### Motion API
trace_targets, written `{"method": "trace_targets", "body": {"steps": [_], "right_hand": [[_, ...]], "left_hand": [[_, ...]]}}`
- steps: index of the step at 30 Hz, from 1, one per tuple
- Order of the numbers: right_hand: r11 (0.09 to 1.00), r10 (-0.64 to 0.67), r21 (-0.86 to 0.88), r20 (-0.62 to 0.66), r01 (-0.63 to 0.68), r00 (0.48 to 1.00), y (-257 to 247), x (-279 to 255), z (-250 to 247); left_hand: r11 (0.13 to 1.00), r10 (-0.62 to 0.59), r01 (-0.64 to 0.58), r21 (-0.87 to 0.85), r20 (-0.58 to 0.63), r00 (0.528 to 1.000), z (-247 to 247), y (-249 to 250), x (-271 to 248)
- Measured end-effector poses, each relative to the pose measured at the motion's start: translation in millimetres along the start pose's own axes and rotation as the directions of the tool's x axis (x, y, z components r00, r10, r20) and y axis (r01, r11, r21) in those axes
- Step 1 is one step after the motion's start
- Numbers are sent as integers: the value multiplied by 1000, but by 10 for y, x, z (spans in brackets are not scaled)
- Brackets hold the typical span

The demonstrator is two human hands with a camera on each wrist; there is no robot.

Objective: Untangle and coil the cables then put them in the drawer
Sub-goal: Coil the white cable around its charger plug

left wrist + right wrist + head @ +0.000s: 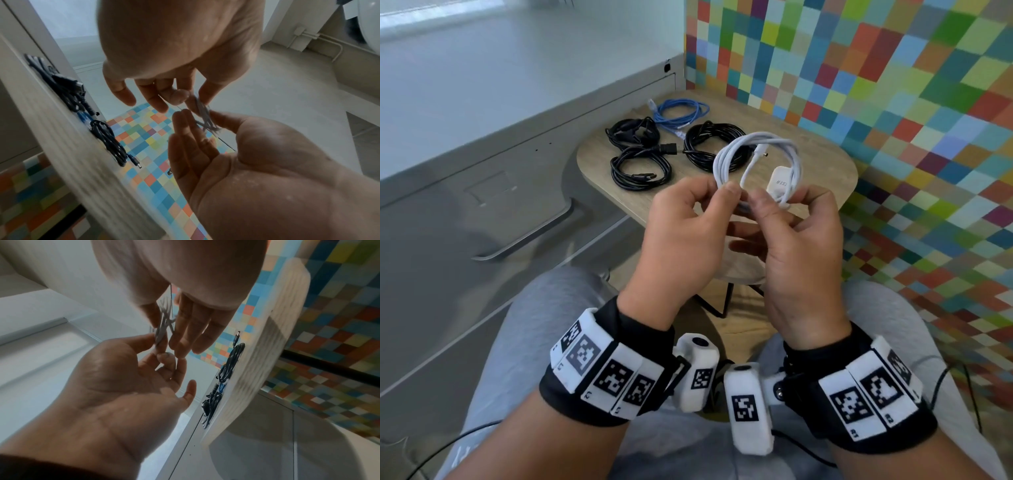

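A white cable [756,150], wound into a loop with a white adapter [780,183] on it, hangs in the air above the near edge of the round wooden table [825,164]. My left hand [719,195] pinches the bottom of the loop between thumb and forefinger. My right hand [763,205] pinches the same bundle just to the right. In the wrist views the white cable [202,115] [162,324] runs between the fingertips of both hands. The grey drawer front [482,205] with its handle [527,236] is to the left.
On the table behind the hands lie a coiled blue cable [681,111] and three coiled black cables [635,132] [642,169] [714,142]. A wall of coloured squares [893,85] stands to the right. My knees in grey trousers are below.
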State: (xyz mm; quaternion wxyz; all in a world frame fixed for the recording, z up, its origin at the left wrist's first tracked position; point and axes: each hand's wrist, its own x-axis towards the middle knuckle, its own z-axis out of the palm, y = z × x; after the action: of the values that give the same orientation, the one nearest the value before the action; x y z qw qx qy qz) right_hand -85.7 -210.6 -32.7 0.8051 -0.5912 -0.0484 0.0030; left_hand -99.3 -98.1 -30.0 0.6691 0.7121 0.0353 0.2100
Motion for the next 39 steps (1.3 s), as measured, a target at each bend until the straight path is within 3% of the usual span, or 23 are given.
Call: {"method": "trace_targets", "body": {"steps": [8,13,16,19,24,28,34,39], "right_hand": [[990,-69,-125,-4,68,998,18,69,-78],[996,11,-89,6,-10,1000,26,61,-77],[989,122,-90,58,-116,991,16,90,-94],[982,152,-127,109,-138,982,35,141,-154],[978,12,-206,69,3,998,-17,199,-206],[942,-157,-284,93,178,983,-72,190,-249],[944,-168,-264,129,198,977,-149,247,-326],[985,-124,-98,166,142,978,-110,267,-334]], "left_hand": [[984,4,4,180,-47,999,25,-122,3],[997,-36,40,-69,56,998,-7,-76,18],[976,-78,94,-194,92,993,-31,-82,38],[946,-107,137,-295,115,988,-69,-95,56],[887,-65,115,-446,126,990,-84,-97,55],[891,-14,90,-446,170,985,-103,-82,50],[947,59,32,-319,271,961,-174,-39,53],[951,55,26,-307,254,966,-174,-47,48]]}}
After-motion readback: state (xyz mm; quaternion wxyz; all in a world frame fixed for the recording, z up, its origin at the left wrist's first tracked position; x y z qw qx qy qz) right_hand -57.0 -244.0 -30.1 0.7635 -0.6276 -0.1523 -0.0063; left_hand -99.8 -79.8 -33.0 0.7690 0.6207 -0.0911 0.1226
